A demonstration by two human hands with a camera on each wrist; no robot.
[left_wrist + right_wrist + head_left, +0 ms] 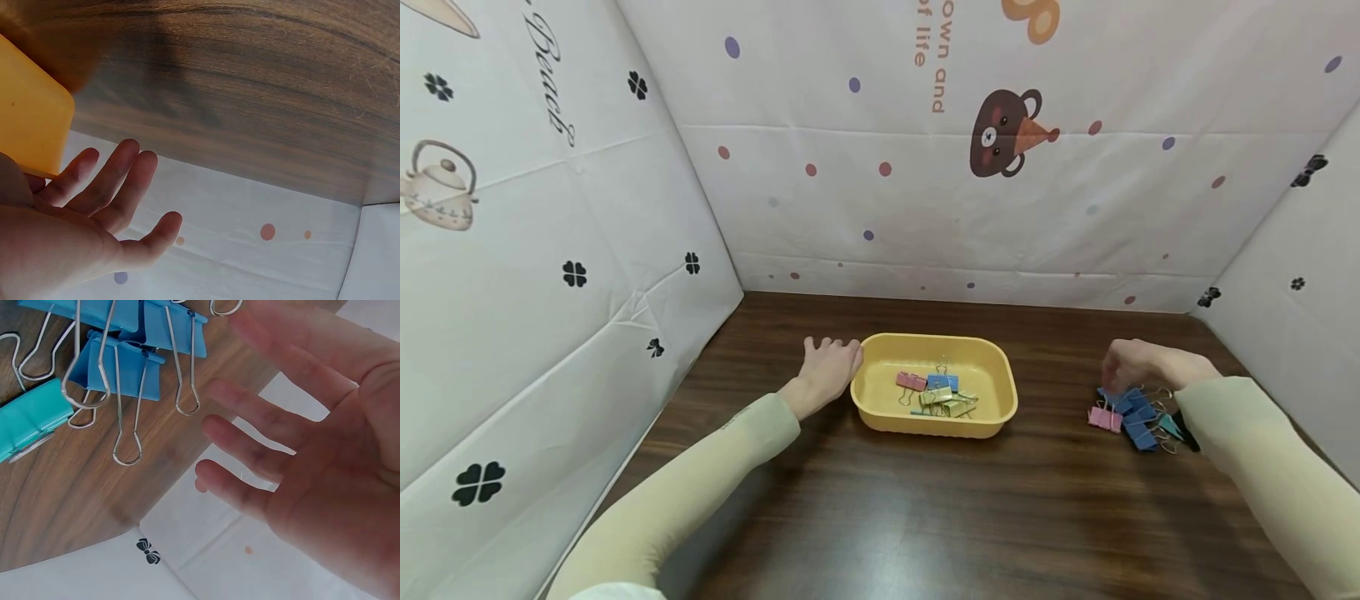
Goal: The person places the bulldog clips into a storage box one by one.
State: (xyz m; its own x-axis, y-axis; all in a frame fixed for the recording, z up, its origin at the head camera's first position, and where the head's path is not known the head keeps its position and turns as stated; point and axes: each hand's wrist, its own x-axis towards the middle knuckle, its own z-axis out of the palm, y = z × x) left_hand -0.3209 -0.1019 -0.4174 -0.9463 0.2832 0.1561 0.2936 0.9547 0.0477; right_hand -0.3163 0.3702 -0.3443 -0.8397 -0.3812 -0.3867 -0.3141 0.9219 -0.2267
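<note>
Binder clips (pixel 1138 417) are heaped near the right edge of a dark wooden bench (pixel 865 517), toward its far right corner, where they are reached into from above by a right hand (pixel 1142 364). In the pile, several blue pieces are bunched with a pink clip (pixel 1105 419) at the left side, a teal clip (pixel 37 419) and a black clip (pixel 1187 427), and the wire handles are pointed in various directions. The right fingers (pixel 250 447) are bent downward and partly spread, with the thumb and index finger brought close together beside a wire loop; whether the loop is pinched cannot be told.

A yellow tray (pixel 934 425) is set at mid-width on the bench, closer to the far edge than to the near one. Inside it, toward the near wall, a red-pink clip (pixel 912 381) and a light blue clip (pixel 943 382) are grouped with pale yellow clips (pixel 936 396).

The tray's left rim is met by a left hand (pixel 829 371). Its fingers (pixel 147 169) are held apart and loosely bent beside the wall; the thumb's contact is partly hidden. Both arms are covered by pale sleeves (pixel 730 442), and the bench is backed by a white printed cloth (pixel 820 208).
</note>
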